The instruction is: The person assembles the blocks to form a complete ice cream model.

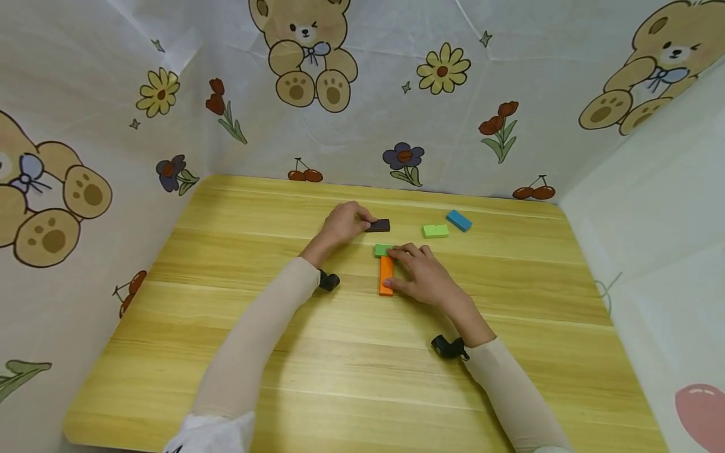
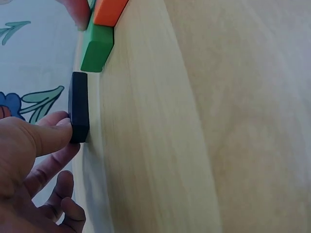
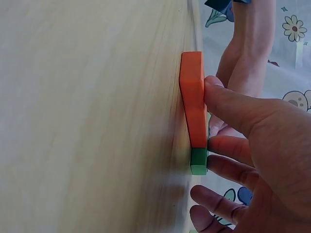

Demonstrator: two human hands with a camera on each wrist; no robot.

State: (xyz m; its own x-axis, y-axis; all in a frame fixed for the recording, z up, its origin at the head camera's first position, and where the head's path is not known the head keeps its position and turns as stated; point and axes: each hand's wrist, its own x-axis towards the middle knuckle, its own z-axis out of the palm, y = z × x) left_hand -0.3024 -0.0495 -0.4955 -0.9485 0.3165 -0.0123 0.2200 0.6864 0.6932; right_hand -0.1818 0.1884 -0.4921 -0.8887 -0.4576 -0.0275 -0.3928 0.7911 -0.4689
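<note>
In the head view my left hand (image 1: 342, 224) pinches the left end of a black block (image 1: 381, 225) at the back of the table. The left wrist view has the thumb against one face of that black block (image 2: 79, 107), with fingers behind and below it. An orange block (image 1: 386, 275) points toward me, its far end against a green block (image 1: 382, 250) lying crosswise. My right hand (image 1: 425, 277) rests at their right side: its thumb touches the orange block (image 3: 193, 97), and its fingertips touch the green block (image 3: 198, 161).
Behind the right hand lie a light green block (image 1: 435, 231) and a blue block (image 1: 459, 220). A printed cloth wall (image 1: 362, 132) borders the back of the wooden table (image 1: 351, 377). Black wrist cameras sit below both hands.
</note>
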